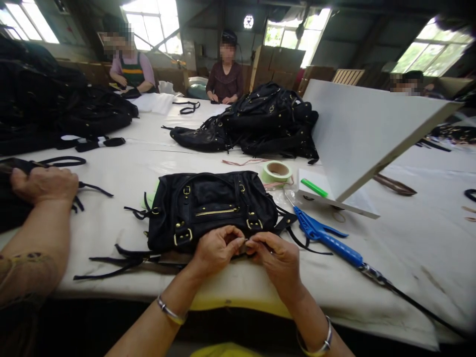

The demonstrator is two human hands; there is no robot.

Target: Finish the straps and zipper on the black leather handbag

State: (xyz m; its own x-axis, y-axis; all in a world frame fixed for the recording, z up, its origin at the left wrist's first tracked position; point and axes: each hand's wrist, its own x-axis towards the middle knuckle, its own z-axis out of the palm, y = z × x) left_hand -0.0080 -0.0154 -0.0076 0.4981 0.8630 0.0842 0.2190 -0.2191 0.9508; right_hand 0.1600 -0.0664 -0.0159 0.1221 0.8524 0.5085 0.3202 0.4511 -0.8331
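Two hands: our left hand [215, 248] and right hand [277, 258] meet at six o'clock on the counter [372, 258], just at the near edge of the black handbag [211, 206].
Left fingers: pinched closed on a small dark piece at the bag's bottom edge; we cannot tell whether it is a strap end or a tab.
Right fingers: closed on the same piece from the other side, thumb and forefinger tip to tip with the left, so the part stays taut between us.
Handbag: lies flat, front up, gold zipper and buckles showing, close to us so its edge is within easy reach.
Loose straps [122, 260]: trail from the bag toward eight o'clock.
Blue tool [327, 238]: rests at three o'clock, just beside the bag, cord running off to four o'clock.
Tape roll [277, 172]: sits at one o'clock behind the bag.
White board [364, 134]: propped tilted at two o'clock.
Bag pile [260, 124]: heaped at twelve o'clock.
Neighbour's hand [44, 184]: a co-worker's, at nine o'clock, resting on black straps.
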